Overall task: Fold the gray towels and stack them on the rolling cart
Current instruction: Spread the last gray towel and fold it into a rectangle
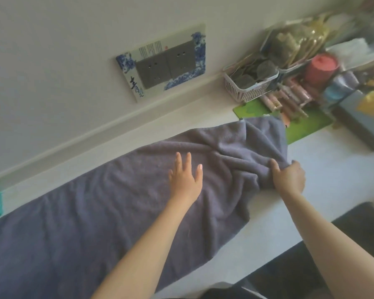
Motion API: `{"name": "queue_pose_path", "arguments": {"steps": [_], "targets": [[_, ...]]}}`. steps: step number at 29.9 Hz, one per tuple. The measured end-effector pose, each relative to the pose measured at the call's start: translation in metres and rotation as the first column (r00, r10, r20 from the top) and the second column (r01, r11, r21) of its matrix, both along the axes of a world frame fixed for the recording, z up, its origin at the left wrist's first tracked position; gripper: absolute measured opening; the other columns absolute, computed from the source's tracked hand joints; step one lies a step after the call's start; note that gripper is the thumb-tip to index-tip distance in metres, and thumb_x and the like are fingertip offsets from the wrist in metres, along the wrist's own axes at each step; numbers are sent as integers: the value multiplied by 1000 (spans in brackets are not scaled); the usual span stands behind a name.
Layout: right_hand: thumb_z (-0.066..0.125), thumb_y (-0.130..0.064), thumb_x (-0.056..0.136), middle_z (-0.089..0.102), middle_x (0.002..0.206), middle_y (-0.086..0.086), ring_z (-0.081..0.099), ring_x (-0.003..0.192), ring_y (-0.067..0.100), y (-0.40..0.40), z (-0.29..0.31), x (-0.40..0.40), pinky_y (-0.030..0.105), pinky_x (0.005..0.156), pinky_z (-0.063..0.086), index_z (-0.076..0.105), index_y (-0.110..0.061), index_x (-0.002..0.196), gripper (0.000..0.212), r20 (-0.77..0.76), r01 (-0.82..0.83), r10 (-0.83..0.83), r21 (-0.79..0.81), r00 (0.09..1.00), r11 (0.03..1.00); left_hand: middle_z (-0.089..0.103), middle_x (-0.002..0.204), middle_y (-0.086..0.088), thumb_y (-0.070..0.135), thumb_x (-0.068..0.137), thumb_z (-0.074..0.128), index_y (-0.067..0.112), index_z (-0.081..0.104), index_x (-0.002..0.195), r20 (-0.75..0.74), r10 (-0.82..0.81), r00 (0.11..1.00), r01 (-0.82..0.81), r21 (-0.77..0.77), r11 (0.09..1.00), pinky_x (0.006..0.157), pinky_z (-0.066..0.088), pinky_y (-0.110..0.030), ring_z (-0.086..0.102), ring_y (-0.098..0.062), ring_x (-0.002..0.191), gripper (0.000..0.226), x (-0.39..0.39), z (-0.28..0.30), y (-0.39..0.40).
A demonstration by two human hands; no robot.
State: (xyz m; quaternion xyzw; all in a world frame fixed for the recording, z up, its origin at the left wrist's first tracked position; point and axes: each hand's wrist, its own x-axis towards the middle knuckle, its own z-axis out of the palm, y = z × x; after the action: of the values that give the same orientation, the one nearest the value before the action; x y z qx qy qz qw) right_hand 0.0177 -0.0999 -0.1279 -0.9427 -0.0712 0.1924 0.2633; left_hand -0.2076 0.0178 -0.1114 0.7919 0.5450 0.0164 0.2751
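Towel: we are spreading the gray towel (121, 190) along the worktop (311, 190) | left hand (185, 180) lying flat, fingers spread, pinning it | right hand (289, 178) gripping bunched right edge, likely to fold.

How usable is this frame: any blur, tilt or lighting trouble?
Head view: horizon strongly tilted, wide-angle bend along the wall edge; dim, flat light, no glare; clutter at the pink basket smeared; gray towel, left hand and right hand reasonably sharp.
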Motion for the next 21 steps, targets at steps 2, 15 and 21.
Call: {"name": "queue_pose_path", "arguments": {"steps": [2, 15, 21], "targets": [[64, -46, 82, 58, 114, 24, 55, 109, 40, -6, 2, 7, 42, 89, 43, 49, 3, 118, 62, -145, 106, -94, 81, 985, 991, 4, 159, -10, 48, 99, 27, 23, 18, 151, 47, -26, 999, 26, 3, 1000, 116, 9, -43, 12, -27, 145, 58, 19, 4, -11], [59, -16, 91, 56, 69, 3, 45, 61, 12, -45, 55, 19, 12, 47, 35, 60, -10, 85, 8, -217, 121, 40, 678, 975, 725, 50, 139, 2, 32, 97, 32, 23, 56, 129, 272, -599, 753, 581, 154, 799, 104, 24, -34, 40, -16, 130, 41, 153, 55, -31], [61, -14, 89, 63, 74, 0, 53, 67, 11, -48, 59, 6, 9, 57, 36, 66, -14, 86, 6, 15, 15, -31, 638, 999, 770, 47, 108, -6, 12, 94, 39, 25, 52, 133, 287, -728, 623, 781, -174, 599, 100, 38, -31, 50, -23, 107, 43, 204, 73, -26]]}}
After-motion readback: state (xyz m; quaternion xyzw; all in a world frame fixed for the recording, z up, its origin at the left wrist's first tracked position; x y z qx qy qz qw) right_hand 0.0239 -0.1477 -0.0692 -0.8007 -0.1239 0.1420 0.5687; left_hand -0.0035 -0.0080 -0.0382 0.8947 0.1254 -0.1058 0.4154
